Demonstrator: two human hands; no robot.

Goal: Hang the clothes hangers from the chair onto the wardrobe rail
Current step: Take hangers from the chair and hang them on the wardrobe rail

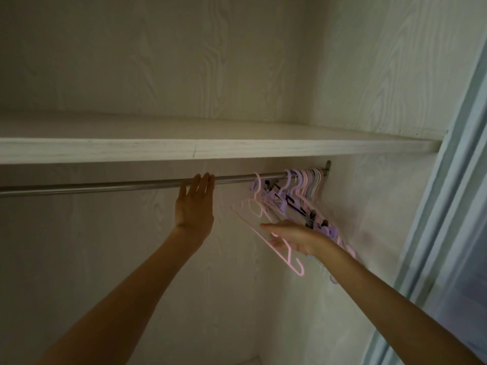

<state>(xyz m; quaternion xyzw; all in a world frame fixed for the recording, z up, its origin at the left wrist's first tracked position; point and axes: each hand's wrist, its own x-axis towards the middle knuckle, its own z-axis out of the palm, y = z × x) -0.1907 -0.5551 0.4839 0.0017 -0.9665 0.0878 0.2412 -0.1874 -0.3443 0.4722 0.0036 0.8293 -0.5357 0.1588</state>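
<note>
Right hand (pixel 292 237) steadies the pink hanger (pixel 266 233) hooked on the rail (pixel 105 186).
Its fingers lie loosely round the hanger's bar; left hand (pixel 195 204) flat, fingertips touching the rail. Hanging step; next, let go beside the bunched hangers (pixel 303 191).

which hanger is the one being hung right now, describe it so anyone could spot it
Follow the metal rail under the shelf rightward to the bunch of hangers at its end. The nearest one, a pale pink hanger, tilts out leftward, touched by the right hand; it hangs apart from the packed rest.
</note>
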